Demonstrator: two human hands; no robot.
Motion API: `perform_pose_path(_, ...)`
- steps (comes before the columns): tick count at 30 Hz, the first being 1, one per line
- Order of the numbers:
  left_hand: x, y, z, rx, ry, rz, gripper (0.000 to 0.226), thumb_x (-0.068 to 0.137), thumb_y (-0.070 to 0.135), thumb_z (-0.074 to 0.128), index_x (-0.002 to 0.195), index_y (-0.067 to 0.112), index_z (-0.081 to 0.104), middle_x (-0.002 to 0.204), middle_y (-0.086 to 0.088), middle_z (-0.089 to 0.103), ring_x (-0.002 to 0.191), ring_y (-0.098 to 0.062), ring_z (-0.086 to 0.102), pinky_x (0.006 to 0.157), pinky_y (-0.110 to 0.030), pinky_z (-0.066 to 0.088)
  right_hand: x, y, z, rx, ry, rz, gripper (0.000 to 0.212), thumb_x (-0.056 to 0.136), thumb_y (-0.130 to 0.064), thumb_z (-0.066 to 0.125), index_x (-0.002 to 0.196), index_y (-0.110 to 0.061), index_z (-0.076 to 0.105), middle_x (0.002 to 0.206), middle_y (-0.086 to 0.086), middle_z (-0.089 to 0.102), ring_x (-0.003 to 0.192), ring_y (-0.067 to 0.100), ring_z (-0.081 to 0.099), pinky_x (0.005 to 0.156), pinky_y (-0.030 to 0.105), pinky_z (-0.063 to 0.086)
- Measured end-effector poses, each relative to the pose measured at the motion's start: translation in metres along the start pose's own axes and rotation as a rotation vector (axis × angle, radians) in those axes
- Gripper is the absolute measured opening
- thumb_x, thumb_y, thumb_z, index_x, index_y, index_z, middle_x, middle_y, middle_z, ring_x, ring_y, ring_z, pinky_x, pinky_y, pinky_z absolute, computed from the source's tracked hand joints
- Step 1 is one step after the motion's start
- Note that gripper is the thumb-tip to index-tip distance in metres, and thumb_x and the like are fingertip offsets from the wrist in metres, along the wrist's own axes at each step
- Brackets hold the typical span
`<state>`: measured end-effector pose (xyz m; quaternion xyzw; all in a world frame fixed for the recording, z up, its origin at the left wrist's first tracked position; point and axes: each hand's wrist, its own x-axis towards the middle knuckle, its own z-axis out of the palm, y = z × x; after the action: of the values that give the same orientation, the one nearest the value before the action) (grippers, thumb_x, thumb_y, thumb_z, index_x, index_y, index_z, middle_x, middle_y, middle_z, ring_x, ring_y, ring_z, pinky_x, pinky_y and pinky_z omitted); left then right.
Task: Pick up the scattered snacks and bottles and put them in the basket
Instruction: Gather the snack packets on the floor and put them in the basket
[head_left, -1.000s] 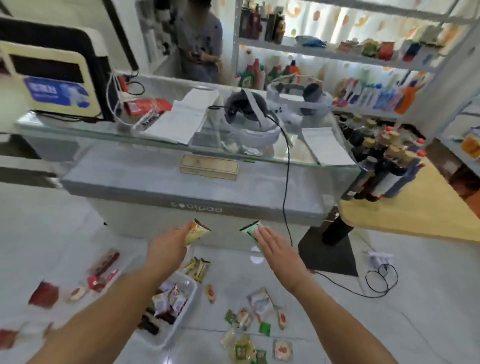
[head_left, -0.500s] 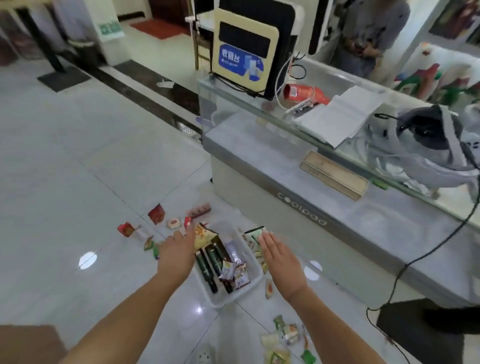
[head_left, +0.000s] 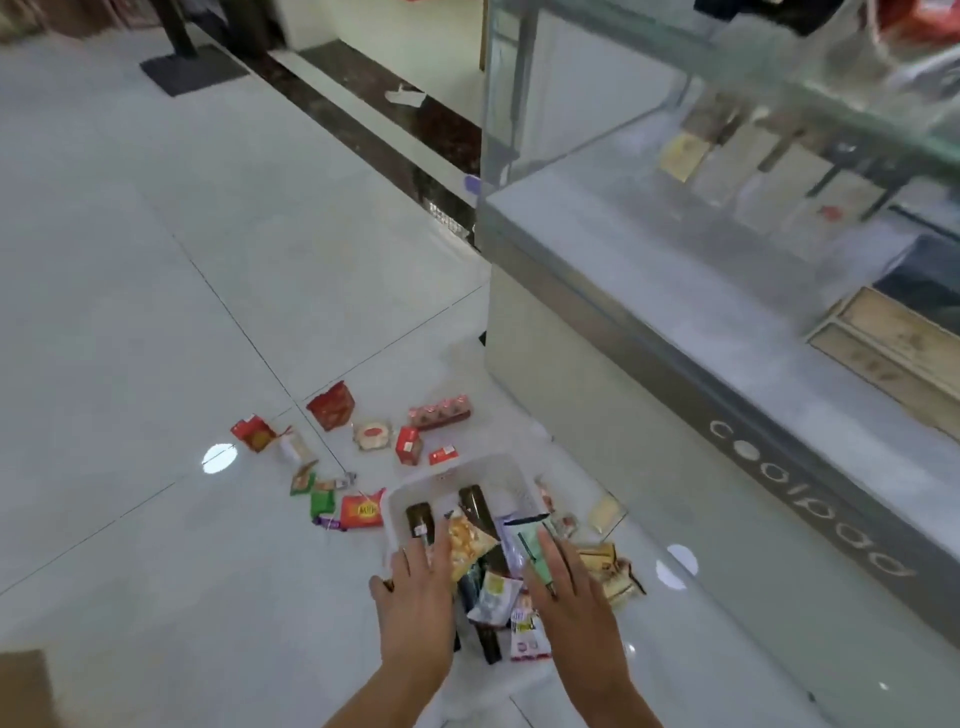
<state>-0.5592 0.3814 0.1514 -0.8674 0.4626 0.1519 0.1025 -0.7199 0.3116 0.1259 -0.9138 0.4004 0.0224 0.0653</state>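
Glossy pale tile floor (head_left: 156, 260), dark stone strip along the far wall, glass counter (head_left: 727, 291) on my right. White basket (head_left: 467, 470) sits on the floor by the counter's base with dark bottles (head_left: 475, 506) inside. My left hand (head_left: 415, 592) grips a yellow snack pack (head_left: 467, 540), my right hand (head_left: 566, 592) a green packet (head_left: 532, 540), both over the basket. Red snacks (head_left: 332, 405) lie scattered beyond it.

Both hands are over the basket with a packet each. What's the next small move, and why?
Probably let go of both packets. The left hand holds the yellow snack packet and the right hand the green packet, both already above the white basket, where the dark bottles lie. More snacks, like the red packet, wait on the floor to the left.
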Motion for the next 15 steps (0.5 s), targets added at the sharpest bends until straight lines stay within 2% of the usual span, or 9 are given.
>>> perform_pose_path(2,0.031,0.007,0.034,-0.012,0.012,0.027,0.091,0.09,0.012,0.049,0.149,0.023,-0.019,0.145,-0.015,0.024,0.132,-0.034,0.028,0.105,-0.058,0.028,0.017,0.009,0.038,-0.029,-0.029,-0.021,0.097,0.041,-0.009,0.088,0.128,-0.021,0.048,0.146,0.009,0.037,0.131,0.03,0.043,0.09,0.036,0.053)
perform_pose_path(3,0.043,0.008,0.05,-0.02,0.008,0.043,0.094,0.092,0.024,0.052,0.147,0.025,-0.024,0.153,-0.016,0.013,0.14,-0.036,0.017,0.108,-0.062,0.018,0.022,0.013,0.056,-0.071,-0.064,-0.034,0.101,0.045,-0.019,0.089,0.136,-0.022,0.043,0.15,0.011,0.034,0.136,0.032,0.038,0.101,0.045,0.046)
perform_pose_path(4,0.053,0.007,0.064,-0.027,-0.012,0.059,0.096,0.092,0.037,0.052,0.145,0.027,-0.028,0.157,-0.017,0.0,0.145,-0.037,0.005,0.11,-0.064,0.01,0.024,0.017,0.071,-0.112,-0.115,-0.049,0.107,0.049,-0.033,0.088,0.143,-0.027,0.036,0.153,0.012,0.03,0.14,0.035,0.03,0.108,0.054,0.035)
perform_pose_path(6,0.066,0.0,0.092,-0.034,0.033,0.092,0.106,0.086,0.056,0.054,0.145,0.025,-0.029,0.156,-0.017,-0.017,0.145,-0.038,-0.01,0.113,-0.06,0.001,0.022,0.022,0.092,-0.162,-0.204,-0.084,0.113,0.051,-0.056,0.081,0.148,-0.034,0.026,0.156,0.011,0.025,0.142,0.037,0.024,0.109,0.061,0.021)
perform_pose_path(8,0.065,-0.012,0.107,-0.049,0.148,0.164,0.118,0.07,0.062,0.068,0.149,0.021,-0.009,0.157,-0.018,0.001,0.146,-0.036,0.002,0.116,-0.053,0.003,0.013,0.021,0.095,-0.155,-0.272,-0.091,0.109,0.055,-0.068,0.072,0.148,-0.03,0.028,0.155,0.011,0.026,0.141,0.036,0.028,0.107,0.061,0.022)
perform_pose_path(10,0.059,-0.028,0.101,-0.033,0.166,0.237,0.12,0.059,0.062,0.076,0.15,0.019,0.009,0.155,-0.016,0.021,0.145,-0.032,0.007,0.114,-0.049,0.001,0.001,0.019,0.087,-0.128,-0.311,-0.052,0.099,0.061,-0.071,0.066,0.144,-0.027,0.037,0.154,0.012,0.03,0.139,0.035,0.033,0.107,0.059,0.025)
perform_pose_path(13,0.055,-0.056,0.042,0.041,0.145,0.272,0.117,0.056,0.064,0.077,0.148,0.021,0.018,0.155,-0.013,0.025,0.144,-0.028,0.004,0.115,-0.048,0.001,-0.007,0.01,0.051,-0.091,-0.33,0.016,0.08,0.074,-0.069,0.045,0.14,-0.023,0.046,0.151,0.013,0.036,0.138,0.032,0.032,0.106,0.059,0.026)
perform_pose_path(15,0.049,-0.078,-0.015,0.068,0.149,0.25,0.117,0.056,0.063,0.077,0.148,0.02,0.02,0.157,-0.011,0.019,0.144,-0.028,0.004,0.116,-0.047,0.001,-0.009,0.001,0.01,-0.037,-0.344,0.051,0.077,0.08,-0.069,0.032,0.138,-0.021,0.047,0.152,0.011,0.034,0.141,0.031,0.026,0.109,0.057,0.024)
